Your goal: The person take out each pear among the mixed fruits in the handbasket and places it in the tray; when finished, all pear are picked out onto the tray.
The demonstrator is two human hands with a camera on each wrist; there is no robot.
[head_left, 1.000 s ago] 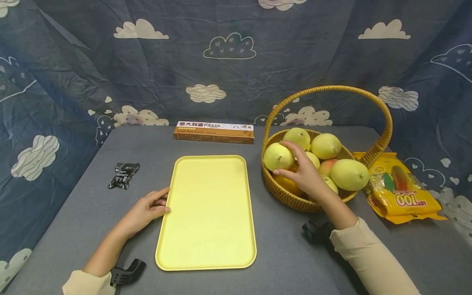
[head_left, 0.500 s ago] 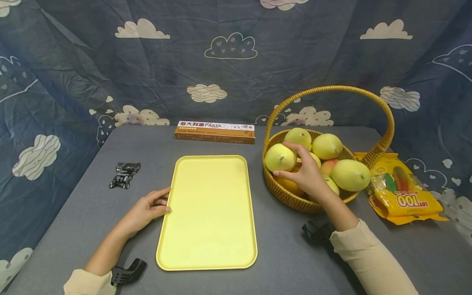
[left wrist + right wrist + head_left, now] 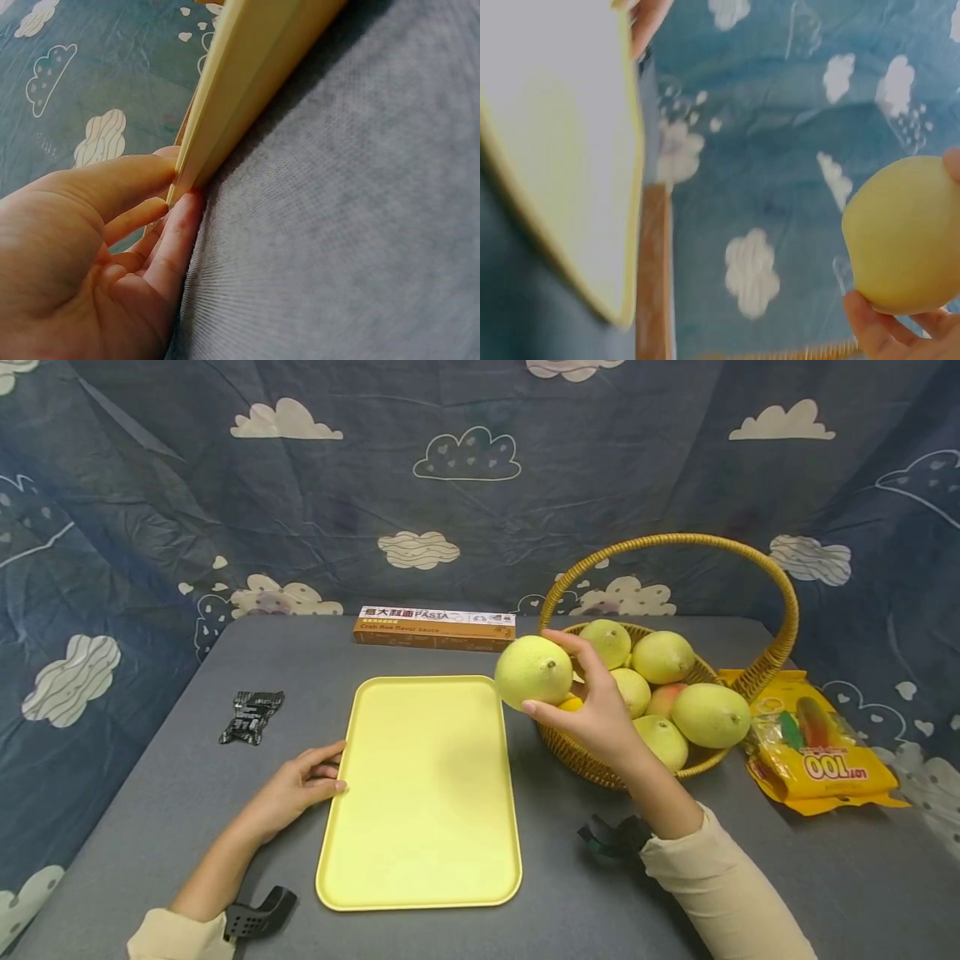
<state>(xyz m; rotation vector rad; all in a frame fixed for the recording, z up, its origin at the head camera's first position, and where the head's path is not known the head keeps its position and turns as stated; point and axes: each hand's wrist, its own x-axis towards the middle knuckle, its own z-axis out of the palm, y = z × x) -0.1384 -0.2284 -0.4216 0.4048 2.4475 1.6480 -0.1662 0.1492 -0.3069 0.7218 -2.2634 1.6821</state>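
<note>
My right hand (image 3: 592,710) grips a pale yellow-green pear (image 3: 531,672), thumb at its lower side and fingers over the top. The pear is held at the tray's upper right corner, beside the basket's left rim; in the right wrist view the pear (image 3: 907,236) shows smooth and rounded. My left hand (image 3: 292,793) pinches the left edge of a pale yellow tray (image 3: 420,802), and in the left wrist view its thumb and fingers (image 3: 176,244) lie on either side of the rim. More pears and a reddish fruit (image 3: 665,700) fill the wicker basket (image 3: 577,760).
A tall handle (image 3: 675,539) arches over the basket. Right of it lies a yellow candy bag (image 3: 825,760). A pasta box (image 3: 435,631) stands behind the tray, and a small black packet (image 3: 252,717) lies at left. A cloud-patterned cloth (image 3: 480,510) hangs behind the table.
My right hand has lifted the pear out of the basket and moved left with it toward the tray, uncovering another pear at the basket's front. My left hand stays at the tray edge.
</note>
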